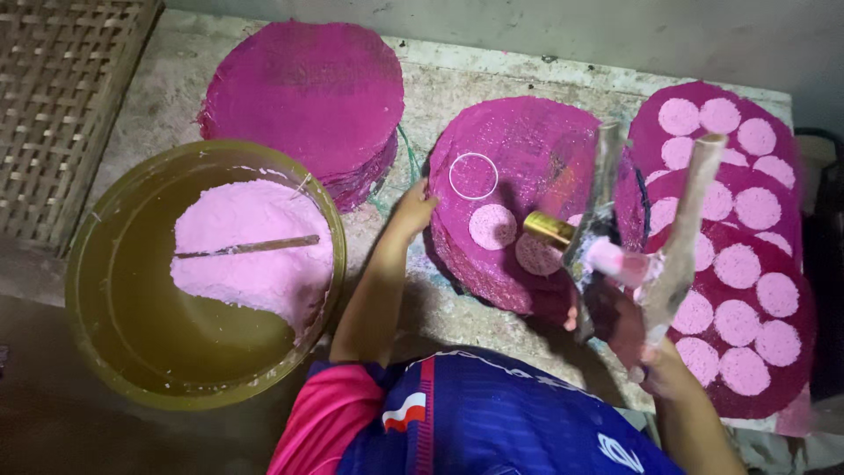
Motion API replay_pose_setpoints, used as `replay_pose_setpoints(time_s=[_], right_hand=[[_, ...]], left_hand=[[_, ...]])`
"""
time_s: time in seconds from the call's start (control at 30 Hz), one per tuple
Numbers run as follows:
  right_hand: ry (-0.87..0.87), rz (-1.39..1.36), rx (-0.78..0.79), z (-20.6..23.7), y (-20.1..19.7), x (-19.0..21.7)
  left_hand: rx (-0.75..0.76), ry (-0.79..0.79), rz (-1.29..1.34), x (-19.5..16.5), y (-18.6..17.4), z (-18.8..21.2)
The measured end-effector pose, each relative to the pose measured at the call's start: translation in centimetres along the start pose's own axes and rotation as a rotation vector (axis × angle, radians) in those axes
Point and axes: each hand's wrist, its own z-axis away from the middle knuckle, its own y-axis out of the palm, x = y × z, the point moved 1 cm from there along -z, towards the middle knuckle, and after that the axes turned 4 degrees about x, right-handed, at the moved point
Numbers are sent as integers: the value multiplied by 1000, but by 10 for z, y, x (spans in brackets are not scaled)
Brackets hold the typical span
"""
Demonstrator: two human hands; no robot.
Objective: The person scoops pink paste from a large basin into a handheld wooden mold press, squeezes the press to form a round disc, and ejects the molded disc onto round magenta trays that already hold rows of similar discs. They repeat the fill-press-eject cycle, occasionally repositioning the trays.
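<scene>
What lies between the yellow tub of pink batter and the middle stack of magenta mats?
In the head view, the person's left hand and forearm cross the gap between the yellow tub and the middle stack, fingers touching the stack's edge, over bare concrete.

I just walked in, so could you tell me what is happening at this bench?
A person is laying pink batter rounds on magenta mats. The left hand rests on the edge of the middle mat, which bears a few rounds. The right hand grips a wooden-handled tool smeared with batter. A filled mat lies at right; a basin of pink batter sits left.
</scene>
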Motion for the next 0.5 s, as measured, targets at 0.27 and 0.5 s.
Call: replay_pose_setpoints(time_s=[0.27,0.5], right_hand=[[-55,-141,-61,-12,2,-16],[7,-186,-70,-13,17,-23]], left_hand=[[-296,-72,-78,36,34,89],[-251,399,-996,40,46,113]])
